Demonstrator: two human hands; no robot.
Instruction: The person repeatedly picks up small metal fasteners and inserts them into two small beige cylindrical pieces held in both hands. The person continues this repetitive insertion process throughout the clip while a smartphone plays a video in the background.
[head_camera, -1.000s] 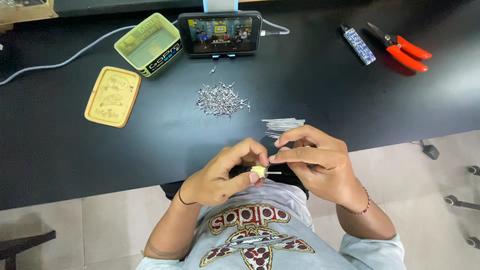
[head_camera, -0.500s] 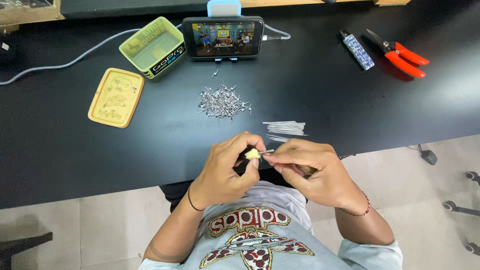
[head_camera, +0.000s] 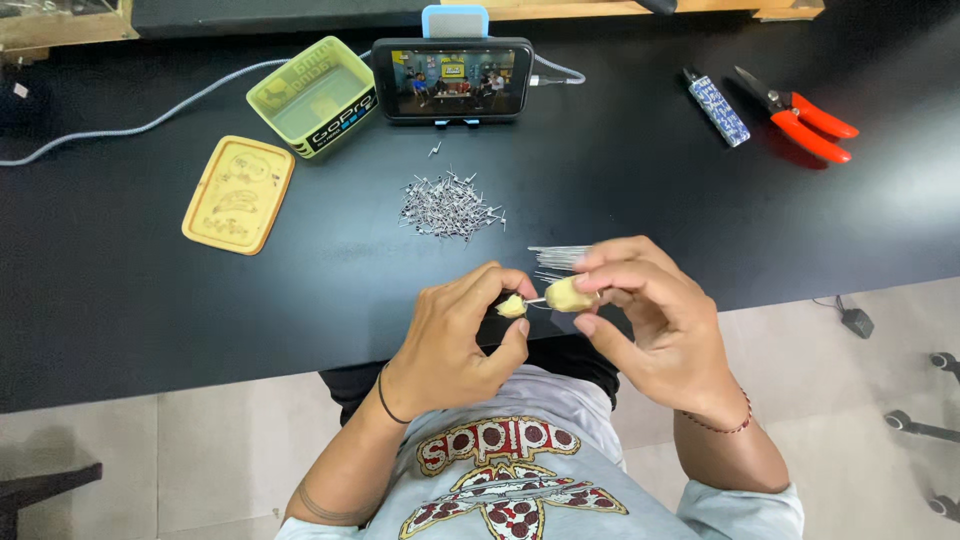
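- Two hands work close together just in front of the pile of small metal pins (head_camera: 450, 205), over the near edge of the black tabletop (head_camera: 650, 190).
- Far left of the pile lies a flat yellow lid (head_camera: 238, 194), and the open yellow-green box (head_camera: 312, 95) sits behind it.
- Straight behind the pile stands a phone (head_camera: 452, 79) on its blue stand, with a grey cable running off to the left.
- The left hand (head_camera: 455, 335) pinches a small pale yellow bit (head_camera: 513, 306) between thumb and fingertips.
- A thin metal pin (head_camera: 536, 300) joins that bit to the next one.
- The right hand (head_camera: 650, 310) pinches a bigger pale yellow piece (head_camera: 570, 294), just right of the pile.
- Both pieces look light and a bit soft, so a gentle hold at the sides seems best; the pin looks stiff and pointy.
- Fingers cover part of each piece, so I cannot tell what they are.
- A bunch of long wires (head_camera: 560, 258) peeks out behind the right hand.
- Far right of the pile are a patterned blue lighter (head_camera: 716, 106) and red-handled cutters (head_camera: 800, 113).
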